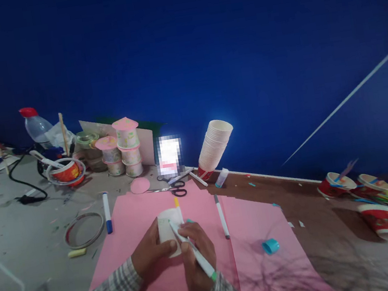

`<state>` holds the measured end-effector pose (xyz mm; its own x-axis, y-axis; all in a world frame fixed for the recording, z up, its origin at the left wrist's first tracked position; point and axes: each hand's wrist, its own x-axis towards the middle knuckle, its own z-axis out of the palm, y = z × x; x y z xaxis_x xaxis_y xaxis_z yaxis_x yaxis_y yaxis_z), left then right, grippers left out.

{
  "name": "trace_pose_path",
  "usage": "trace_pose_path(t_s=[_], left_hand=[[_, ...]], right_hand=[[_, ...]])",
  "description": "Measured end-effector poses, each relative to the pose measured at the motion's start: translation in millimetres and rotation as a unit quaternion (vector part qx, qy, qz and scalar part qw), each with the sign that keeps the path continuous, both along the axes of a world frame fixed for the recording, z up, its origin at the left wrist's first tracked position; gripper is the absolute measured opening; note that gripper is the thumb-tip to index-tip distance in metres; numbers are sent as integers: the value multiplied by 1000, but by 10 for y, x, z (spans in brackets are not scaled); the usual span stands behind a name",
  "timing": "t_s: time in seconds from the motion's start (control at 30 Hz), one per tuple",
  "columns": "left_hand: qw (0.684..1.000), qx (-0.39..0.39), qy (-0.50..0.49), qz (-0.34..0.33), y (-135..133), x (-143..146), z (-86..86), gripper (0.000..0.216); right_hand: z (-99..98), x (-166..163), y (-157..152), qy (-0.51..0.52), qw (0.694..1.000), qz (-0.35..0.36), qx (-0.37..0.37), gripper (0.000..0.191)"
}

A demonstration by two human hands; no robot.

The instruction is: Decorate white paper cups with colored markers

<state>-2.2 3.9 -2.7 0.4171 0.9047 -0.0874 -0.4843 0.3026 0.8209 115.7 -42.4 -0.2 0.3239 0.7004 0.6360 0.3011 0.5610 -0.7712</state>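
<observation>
My left hand [153, 248] is closed around a white paper cup [167, 234], held above pink paper sheets [132, 218]. Small green marks show near the cup's upper edge. In my right hand [198, 252] is a white marker pen [202, 261] with a green end, its tip touching or very near the cup's side. Just beyond the cup lies a pen with a yellow end [177, 203]. A grey-capped marker [221, 216] rests to the right on the pink paper, and a blue-capped marker [107, 213] lies to the left.
Black-handled scissors [177, 189] lie past the pink paper. Behind stand decorated cup towers [129, 148], a bright blurred screen [169, 156] and a leaning cup stack [215, 145]. Left is a tape ring [83, 230]; right are a turquoise cap [270, 246] and a tipped red cup [384, 222].
</observation>
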Motion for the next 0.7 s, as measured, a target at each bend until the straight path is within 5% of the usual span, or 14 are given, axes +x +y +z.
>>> trace_pose_path(t_s=[0.7], left_hand=[[1000,-11,-8,3,-20,16,65,49]], right_hand=[[49,35,17,14,999,26,-20,20]])
